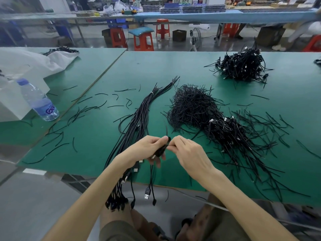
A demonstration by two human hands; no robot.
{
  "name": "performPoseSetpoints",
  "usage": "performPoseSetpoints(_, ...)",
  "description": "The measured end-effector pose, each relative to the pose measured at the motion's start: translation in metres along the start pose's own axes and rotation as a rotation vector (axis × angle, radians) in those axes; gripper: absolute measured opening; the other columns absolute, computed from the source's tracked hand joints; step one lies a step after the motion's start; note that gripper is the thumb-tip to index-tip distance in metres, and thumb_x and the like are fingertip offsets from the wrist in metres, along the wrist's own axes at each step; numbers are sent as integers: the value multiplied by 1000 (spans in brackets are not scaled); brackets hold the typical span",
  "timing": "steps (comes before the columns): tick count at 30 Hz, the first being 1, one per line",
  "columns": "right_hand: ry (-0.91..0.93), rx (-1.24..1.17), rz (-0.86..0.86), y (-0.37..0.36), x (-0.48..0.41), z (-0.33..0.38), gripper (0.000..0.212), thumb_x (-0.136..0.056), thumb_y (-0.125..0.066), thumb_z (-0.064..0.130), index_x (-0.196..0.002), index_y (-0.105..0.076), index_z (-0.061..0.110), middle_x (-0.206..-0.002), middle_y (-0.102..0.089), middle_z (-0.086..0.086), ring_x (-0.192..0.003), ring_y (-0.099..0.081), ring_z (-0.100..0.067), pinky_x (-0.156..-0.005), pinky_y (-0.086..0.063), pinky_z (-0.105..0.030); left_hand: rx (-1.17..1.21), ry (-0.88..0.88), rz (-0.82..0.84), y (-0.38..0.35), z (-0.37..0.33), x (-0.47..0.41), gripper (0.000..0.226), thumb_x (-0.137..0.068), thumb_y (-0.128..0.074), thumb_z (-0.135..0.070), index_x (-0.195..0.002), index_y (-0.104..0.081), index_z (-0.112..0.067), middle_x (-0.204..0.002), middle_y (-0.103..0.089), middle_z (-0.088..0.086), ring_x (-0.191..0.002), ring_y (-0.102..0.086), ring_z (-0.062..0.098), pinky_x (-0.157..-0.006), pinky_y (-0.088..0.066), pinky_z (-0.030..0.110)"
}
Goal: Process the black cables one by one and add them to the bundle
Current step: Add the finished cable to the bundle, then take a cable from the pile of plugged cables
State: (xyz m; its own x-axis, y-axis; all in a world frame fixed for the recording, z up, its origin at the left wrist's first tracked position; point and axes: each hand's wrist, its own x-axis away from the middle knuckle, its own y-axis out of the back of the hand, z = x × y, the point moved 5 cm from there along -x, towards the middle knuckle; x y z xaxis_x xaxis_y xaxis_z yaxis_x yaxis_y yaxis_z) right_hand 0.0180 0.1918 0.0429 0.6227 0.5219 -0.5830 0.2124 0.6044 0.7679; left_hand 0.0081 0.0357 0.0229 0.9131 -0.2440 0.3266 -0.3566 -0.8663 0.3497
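Note:
My left hand [147,149] grips a coiled black cable [160,150] just above the table's near edge. My right hand [186,150] pinches the top of that same coil from the right. Two ends of the cable hang below, one with a silver USB plug [147,194]. The bundle [139,117] of straightened black cables lies diagonally on the green table [104,145], tied near its far end, its plug ends hanging over the edge by my left forearm. A heap of coiled cables [224,131] lies to the right of my hands.
A mound of black twist ties [191,105] sits mid-table, and loose ties are scattered around. Another cable pile [243,66] lies far right. A water bottle [38,100] and white plastic bag [34,63] are at the left. Stools and benches stand beyond.

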Motion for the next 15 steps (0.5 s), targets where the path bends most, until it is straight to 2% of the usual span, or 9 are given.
performPoseSetpoints(3, -2, 0, 39, 4, 1, -2, 23, -95, -68, 18, -115, -62, 8, -109, -61, -4, -86, -63, -22, -72, -58, -37, -1, -53, -4, -2, -3, -4, 43, -108, -45, -44, -92, -63, -8, -71, -66, 6, -46, -59, 20, -45, -46, 23)
performPoseSetpoints(6, 8, 105, 104, 6, 3, -9, 55, -85, -75, 1, -135, -58, 18, -139, -52, -4, -119, -54, -22, -95, -50, -36, -51, -141, 11, -8, -9, -11, 34, -108, -48, -32, -95, -68, -8, -60, -50, 0, -45, -39, 11, -46, -33, 21)
performPoseSetpoints(8, 19, 180, 126, 8, 5, -14, 56, -82, -78, 5, -134, -61, 18, -135, -59, 1, -127, -53, -23, -105, -38, -36, -102, -170, 46, -12, -12, -15, 29, -108, -51, -26, -102, -69, -5, -59, -48, -5, -47, -38, 8, -47, -32, 19)
performPoseSetpoints(10, 19, 234, 96, 14, 7, -21, 41, -82, -81, 10, -120, -69, 18, -112, -69, 7, -113, -62, -20, -100, -32, -36, -150, -179, 93, -16, -17, -17, 27, -107, -53, -27, -109, -69, -5, -65, -59, -8, -51, -49, 8, -49, -36, 20)
performPoseSetpoints(12, -7, 245, 43, 25, 9, -30, 25, -83, -82, 14, -106, -73, 18, -94, -71, 9, -93, -66, -20, -90, -33, -35, -148, -173, 94, -15, -21, -16, 28, -106, -53, -35, -113, -69, -13, -84, -72, -6, -62, -63, 11, -53, -43, 24)
performPoseSetpoints(15, -186, 202, -3, 43, 6, -56, 21, -85, -79, 13, -105, -74, 12, -94, -74, -1, -87, -65, -25, -85, -40, -35, -208, -79, -82, 3, -17, -20, 34, -105, -50, -46, -112, -64, -15, -98, -73, -1, -72, -71, 12, -62, -53, 32)
